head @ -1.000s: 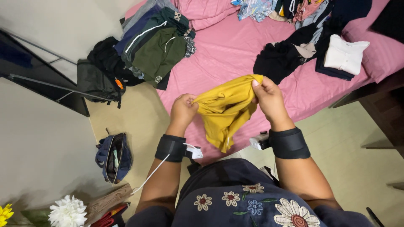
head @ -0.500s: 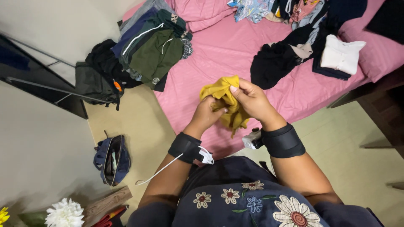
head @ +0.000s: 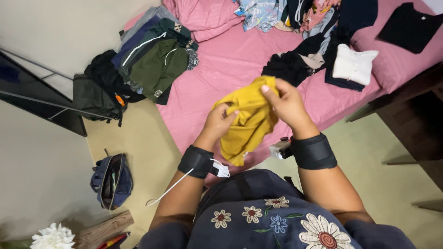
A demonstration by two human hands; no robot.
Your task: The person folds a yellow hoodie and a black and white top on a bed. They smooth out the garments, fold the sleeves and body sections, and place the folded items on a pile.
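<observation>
Item: mustard-yellow garment (head: 247, 122), bunched and partly folded, being held in the air above the near edge of the pink bed (head: 221, 69), between both hands. The garment's upper edge is being pinched by the right hand (head: 286, 103), thumb and fingers closed together on the cloth; the lower left fold is being gripped by the left hand (head: 219, 123), fingers curled shut into the fabric. The loose end is hanging down toward the dark floral-print top (head: 277, 221) being worn by the person. A black wrist band (head: 314, 151) is being worn on the right forearm, with a small device (head: 280, 148) showing just beside it; a second black band (head: 197, 161) is being worn on the left, with a white cable (head: 170, 189) trailing from it. Further stock being kept on the bed: a pile of folded dark green and grey clothes (head: 154, 60) at the left corner, a heap of black garments (head: 295, 62) beyond the hands, a folded white garment (head: 353, 67) just beside that heap, a black shirt (head: 408, 27) lying flat at the far right. On the floor at left: a black backpack (head: 97, 94), a blue pouch (head: 113, 180), white flowers (head: 53, 237).
</observation>
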